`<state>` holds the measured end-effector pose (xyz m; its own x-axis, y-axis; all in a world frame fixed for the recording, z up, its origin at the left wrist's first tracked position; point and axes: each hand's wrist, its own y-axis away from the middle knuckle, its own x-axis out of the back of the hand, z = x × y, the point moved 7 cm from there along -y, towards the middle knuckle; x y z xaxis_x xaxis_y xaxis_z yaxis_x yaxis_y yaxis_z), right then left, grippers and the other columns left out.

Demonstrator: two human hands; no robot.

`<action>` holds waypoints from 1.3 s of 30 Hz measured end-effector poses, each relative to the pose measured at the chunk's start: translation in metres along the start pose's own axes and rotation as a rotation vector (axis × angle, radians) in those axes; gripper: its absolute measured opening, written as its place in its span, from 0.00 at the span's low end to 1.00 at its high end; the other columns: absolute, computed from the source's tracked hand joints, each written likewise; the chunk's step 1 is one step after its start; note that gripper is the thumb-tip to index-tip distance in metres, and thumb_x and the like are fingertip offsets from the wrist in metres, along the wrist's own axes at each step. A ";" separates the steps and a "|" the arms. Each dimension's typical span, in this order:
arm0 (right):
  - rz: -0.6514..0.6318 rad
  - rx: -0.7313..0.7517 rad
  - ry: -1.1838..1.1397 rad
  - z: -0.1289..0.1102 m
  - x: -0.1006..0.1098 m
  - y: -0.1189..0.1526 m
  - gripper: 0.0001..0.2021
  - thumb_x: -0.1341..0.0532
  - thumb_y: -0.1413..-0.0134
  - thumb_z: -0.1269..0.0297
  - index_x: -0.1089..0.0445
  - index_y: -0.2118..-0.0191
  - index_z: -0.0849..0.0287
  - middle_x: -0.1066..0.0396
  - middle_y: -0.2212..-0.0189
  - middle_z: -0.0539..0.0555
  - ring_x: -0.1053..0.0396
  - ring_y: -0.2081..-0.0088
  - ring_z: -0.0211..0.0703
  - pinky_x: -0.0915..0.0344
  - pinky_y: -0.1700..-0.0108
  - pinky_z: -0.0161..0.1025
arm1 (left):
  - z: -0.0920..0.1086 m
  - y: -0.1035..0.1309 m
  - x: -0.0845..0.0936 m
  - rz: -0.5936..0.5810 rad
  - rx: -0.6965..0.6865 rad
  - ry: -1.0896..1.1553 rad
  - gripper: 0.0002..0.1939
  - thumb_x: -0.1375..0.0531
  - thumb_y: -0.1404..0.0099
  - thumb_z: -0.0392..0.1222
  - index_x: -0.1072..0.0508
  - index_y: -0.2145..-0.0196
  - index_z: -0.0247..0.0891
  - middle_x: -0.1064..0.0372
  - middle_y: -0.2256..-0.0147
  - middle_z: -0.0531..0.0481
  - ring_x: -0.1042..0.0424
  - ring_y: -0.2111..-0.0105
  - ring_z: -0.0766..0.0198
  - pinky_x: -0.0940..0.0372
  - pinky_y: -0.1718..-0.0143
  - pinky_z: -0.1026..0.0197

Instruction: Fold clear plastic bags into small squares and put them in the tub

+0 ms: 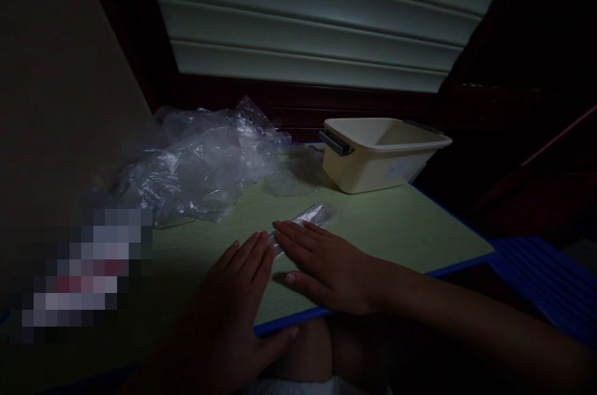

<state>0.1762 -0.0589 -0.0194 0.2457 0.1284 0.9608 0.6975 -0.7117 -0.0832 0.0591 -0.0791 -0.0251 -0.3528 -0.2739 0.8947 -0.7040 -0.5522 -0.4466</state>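
Observation:
A folded strip of clear plastic (318, 213), perhaps a bag, lies on the green table (382, 233) beneath my fingers. My right hand (321, 261) rests flat over its middle, fingers stretched out and thumb apart. My left hand (233, 302) is also laid out flat beside it, fingertips touching the strip's near left end. The hands cover part of the strip. Just beyond them spreads a loose heap of crumpled clear plastic bags (200, 162).
A cream plastic bin (373, 165) with dark handles stands at the table's far right. At the left lies a pixelated package (88, 270). Slatted shutters (317, 34) rise behind the table. A blue slatted seat (545, 283) is at the right, and the table edge is blue.

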 end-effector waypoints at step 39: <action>0.231 0.211 0.130 0.031 0.025 -0.011 0.12 0.44 0.39 0.75 0.26 0.54 0.66 0.23 0.56 0.62 0.25 0.55 0.49 0.31 0.52 0.45 | 0.011 -0.011 0.023 0.007 -0.150 0.019 0.11 0.48 0.30 0.40 0.34 0.53 0.37 0.29 0.59 0.46 0.29 0.61 0.57 0.33 0.57 0.59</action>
<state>0.1956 -0.0259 -0.0023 0.3356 -0.1185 0.9345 0.7604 -0.5516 -0.3430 0.0656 -0.0876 0.0000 -0.3690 -0.2613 0.8920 -0.7853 -0.4256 -0.4495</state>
